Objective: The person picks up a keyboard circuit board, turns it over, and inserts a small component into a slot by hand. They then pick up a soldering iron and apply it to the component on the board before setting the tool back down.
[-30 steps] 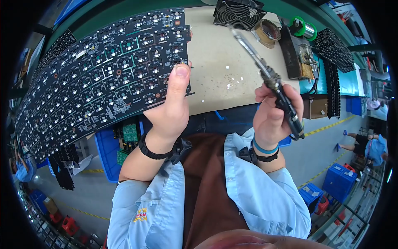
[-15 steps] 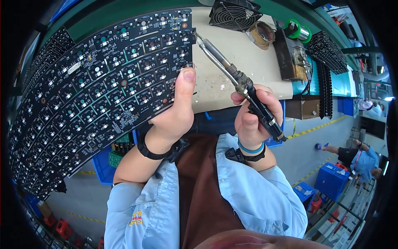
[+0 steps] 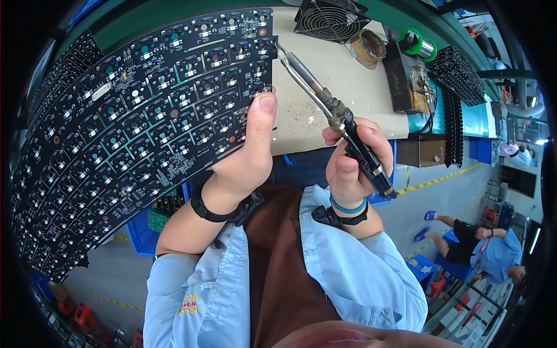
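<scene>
One beige bench (image 3: 325,81), fan (image 3: 329,19), yellow-lined floor (image 3: 432,200).

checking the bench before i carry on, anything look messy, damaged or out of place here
Little stands out. Small pale specks lie scattered on the beige bench top beside the circuit board, which overhangs the bench edge, held by the left hand. The right hand holds the soldering iron, tip at the board's corner.
</scene>
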The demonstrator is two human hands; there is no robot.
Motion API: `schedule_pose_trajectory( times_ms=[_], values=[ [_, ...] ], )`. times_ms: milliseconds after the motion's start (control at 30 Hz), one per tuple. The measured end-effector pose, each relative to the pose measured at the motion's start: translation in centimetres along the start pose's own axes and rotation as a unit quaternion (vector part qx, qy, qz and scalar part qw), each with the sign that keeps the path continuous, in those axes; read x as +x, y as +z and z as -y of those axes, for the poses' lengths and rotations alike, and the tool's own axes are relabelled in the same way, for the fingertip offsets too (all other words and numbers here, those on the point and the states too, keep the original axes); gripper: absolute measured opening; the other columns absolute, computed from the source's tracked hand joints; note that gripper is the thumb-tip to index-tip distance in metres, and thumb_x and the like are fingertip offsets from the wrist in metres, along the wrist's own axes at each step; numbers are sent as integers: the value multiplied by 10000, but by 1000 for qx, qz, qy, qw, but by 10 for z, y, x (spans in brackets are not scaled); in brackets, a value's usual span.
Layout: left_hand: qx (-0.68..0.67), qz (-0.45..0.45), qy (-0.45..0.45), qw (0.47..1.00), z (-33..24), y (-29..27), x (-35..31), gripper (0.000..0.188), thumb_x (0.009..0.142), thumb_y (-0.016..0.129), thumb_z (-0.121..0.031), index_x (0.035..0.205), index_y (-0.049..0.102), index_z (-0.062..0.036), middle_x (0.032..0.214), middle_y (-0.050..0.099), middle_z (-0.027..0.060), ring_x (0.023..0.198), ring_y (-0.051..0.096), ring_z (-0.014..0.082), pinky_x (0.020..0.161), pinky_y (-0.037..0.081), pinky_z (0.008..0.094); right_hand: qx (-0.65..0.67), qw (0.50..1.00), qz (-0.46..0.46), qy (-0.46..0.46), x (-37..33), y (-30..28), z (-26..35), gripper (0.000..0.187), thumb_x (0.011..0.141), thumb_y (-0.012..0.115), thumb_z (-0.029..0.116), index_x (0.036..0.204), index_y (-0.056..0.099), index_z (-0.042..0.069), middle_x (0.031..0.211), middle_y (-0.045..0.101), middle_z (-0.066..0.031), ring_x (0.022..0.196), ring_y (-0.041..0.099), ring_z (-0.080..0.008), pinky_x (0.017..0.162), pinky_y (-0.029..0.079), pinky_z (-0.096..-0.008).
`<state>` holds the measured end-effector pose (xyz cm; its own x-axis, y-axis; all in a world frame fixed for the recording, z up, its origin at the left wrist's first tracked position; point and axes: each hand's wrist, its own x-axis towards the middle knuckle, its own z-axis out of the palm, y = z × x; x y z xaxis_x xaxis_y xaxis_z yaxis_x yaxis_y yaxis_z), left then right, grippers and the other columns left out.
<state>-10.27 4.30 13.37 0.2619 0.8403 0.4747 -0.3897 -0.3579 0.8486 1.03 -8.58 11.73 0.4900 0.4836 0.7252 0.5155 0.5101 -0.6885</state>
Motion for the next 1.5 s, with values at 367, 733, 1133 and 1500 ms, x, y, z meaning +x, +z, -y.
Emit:
schedule_pose_trajectory(
  times_ms=[367, 733, 1133, 1500],
  values=[
    [27, 17, -2, 999, -2, -2, 0, 138, 902, 623, 23, 1039, 617, 23, 954, 661, 81, 814, 632, 140, 774, 543, 302, 1, 1000, -15, 2, -1, 3, 1, 561, 853, 771, 305, 1245, 534, -20, 1084, 600, -233, 808, 659, -314, 635, 550, -373],
    [-15, 13, -6, 1000, -2, -1, 1, 160, 904, 667, -10, 1055, 644, 36, 959, 672, 57, 805, 633, 116, 735, 507, 244, 49, 997, -41, 32, 2, 10, 8, 475, 859, 773, 256, 1183, 580, -33, 1076, 614, -234, 870, 687, -275, 761, 584, -344],
    [-5, 3, 3, 1000, 0, -1, 1, 138, 904, 662, -10, 1034, 660, 36, 952, 676, 60, 806, 635, 123, 739, 507, 248, 36, 998, -36, 27, 2, 9, 7, 476, 863, 768, 261, 1185, 574, -30, 1070, 618, -231, 868, 683, -272, 753, 580, -341],
    [19, 6, -1, 1000, -2, -3, 3, 148, 905, 662, -12, 1043, 663, 39, 969, 684, 67, 828, 645, 141, 761, 515, 269, 41, 998, -38, 34, 3, 9, 9, 465, 861, 771, 260, 1178, 583, -24, 1050, 635, -221, 883, 678, -270, 769, 567, -340]
  ],
)
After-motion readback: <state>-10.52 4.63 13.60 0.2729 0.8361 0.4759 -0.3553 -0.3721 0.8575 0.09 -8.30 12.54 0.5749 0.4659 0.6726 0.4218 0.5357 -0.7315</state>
